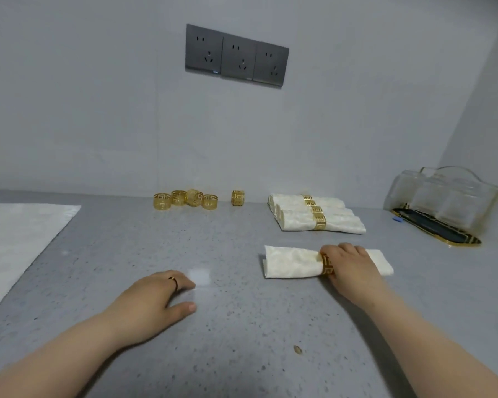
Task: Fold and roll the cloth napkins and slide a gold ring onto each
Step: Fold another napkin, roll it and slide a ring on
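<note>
The right hand [350, 268], in the lower right of the frame, grips a rolled napkin [291, 261] that lies on the grey speckled countertop [242, 326]. Its fingers curl over the top of the roll, just where a gold ring [327, 264] circles the cloth. The ring sits around the roll somewhat right of its middle, its cut-out fret pattern showing beside the knuckles, and the cloth's right end sticks out past the hand.

The left hand [153, 297], lower centre-left, rests on the countertop with fingers relaxed and slightly bent, holding nothing. A thin band [173, 281] is on one finger.

Above the held roll, three finished napkins [296, 219] lie side by side and touching, each inside its own ring. By the wall at centre stand four loose rings [184, 199] in a cluster, with a single ring [238, 197] apart to their right. A flat napkin [18, 234] lies spread at the left edge.

At upper centre, a dark triple socket panel [236, 56] carries a tiny bluish mark, possibly a light or a label, too small to read. At far right a clear holder [443, 193] stands on a dark gold-rimmed tray [431, 225]
</note>
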The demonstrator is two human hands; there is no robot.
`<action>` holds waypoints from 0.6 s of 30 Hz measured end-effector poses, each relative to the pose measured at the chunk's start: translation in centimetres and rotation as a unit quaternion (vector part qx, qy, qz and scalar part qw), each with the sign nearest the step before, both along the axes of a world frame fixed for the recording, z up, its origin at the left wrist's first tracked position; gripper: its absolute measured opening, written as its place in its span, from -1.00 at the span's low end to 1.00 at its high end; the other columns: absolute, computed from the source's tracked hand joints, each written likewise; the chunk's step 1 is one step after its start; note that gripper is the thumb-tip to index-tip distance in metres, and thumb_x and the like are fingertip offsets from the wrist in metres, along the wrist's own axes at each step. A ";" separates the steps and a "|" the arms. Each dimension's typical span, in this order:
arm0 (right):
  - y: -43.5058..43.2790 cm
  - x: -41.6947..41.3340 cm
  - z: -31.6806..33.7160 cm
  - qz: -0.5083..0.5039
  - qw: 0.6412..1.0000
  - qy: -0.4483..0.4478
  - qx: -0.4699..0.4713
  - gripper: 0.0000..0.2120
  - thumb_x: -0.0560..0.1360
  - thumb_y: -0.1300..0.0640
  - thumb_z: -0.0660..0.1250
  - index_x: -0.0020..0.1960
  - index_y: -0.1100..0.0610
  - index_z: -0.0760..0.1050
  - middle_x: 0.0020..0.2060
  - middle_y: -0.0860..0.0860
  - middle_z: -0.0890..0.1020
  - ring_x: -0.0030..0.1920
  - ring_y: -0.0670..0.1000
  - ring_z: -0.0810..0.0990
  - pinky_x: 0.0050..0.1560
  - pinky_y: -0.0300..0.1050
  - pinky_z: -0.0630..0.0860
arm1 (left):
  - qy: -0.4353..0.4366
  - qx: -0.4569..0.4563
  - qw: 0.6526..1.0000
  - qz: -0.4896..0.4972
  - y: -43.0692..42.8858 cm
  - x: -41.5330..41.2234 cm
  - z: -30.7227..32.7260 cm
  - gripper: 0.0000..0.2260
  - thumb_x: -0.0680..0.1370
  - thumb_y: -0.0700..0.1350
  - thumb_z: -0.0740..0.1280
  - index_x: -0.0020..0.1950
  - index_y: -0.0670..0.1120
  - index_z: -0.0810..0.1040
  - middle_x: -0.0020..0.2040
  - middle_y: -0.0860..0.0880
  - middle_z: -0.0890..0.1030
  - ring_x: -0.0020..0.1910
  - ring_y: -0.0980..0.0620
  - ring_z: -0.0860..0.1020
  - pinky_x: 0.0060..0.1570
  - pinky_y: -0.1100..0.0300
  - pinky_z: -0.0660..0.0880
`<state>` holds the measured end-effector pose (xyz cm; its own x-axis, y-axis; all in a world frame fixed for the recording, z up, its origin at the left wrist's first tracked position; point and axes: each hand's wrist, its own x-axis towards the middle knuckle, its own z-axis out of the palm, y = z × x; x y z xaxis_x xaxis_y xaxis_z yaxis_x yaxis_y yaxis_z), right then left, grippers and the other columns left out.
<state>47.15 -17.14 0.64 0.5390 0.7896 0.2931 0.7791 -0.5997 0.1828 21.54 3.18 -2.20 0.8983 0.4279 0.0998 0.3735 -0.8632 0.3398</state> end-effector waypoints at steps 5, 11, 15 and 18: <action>-0.4 3.3 0.0 -0.023 1.000 0.019 0.001 -0.70 0.53 0.21 0.12 0.26 0.05 0.31 0.22 0.00 0.47 0.24 0.03 0.37 0.20 -0.16 0.27 | -0.046 -0.025 0.998 -0.021 -2.5 6.6 0.6 -0.60 0.54 0.11 0.22 0.36 0.06 0.34 0.34 0.14 0.38 0.26 0.19 0.39 0.16 0.43 0.23; 2.0 7.4 -0.7 -0.024 0.999 0.033 0.013 -0.73 0.54 0.22 0.09 0.24 0.10 0.32 0.20 0.03 0.49 0.22 0.05 0.38 0.10 -0.12 0.32 | -0.065 0.034 0.996 -0.054 -4.9 16.6 0.9 -0.44 0.55 0.11 0.20 0.49 0.07 0.06 0.50 0.10 0.11 0.45 0.08 0.15 0.37 0.28 0.07; 3.5 9.6 -0.7 -0.022 0.999 0.033 0.026 -0.71 0.55 0.27 0.05 0.26 0.15 0.30 0.20 0.06 0.48 0.23 0.06 0.38 -0.02 -0.13 0.29 | -0.045 0.068 0.996 -0.041 -4.5 22.4 0.7 -0.37 0.54 0.12 0.21 0.51 0.06 -0.03 0.53 0.02 0.01 0.49 0.02 0.05 0.42 0.18 0.00; 4.2 11.6 -0.9 -0.025 0.998 0.044 0.039 -0.68 0.55 0.28 0.05 0.29 0.15 0.27 0.19 0.07 0.47 0.21 0.06 0.38 -0.12 -0.13 0.25 | -0.047 0.103 0.993 -0.026 -3.4 25.8 0.8 -0.41 0.55 0.13 0.19 0.51 0.04 0.03 0.53 0.01 0.02 0.49 0.00 0.04 0.43 0.16 -0.03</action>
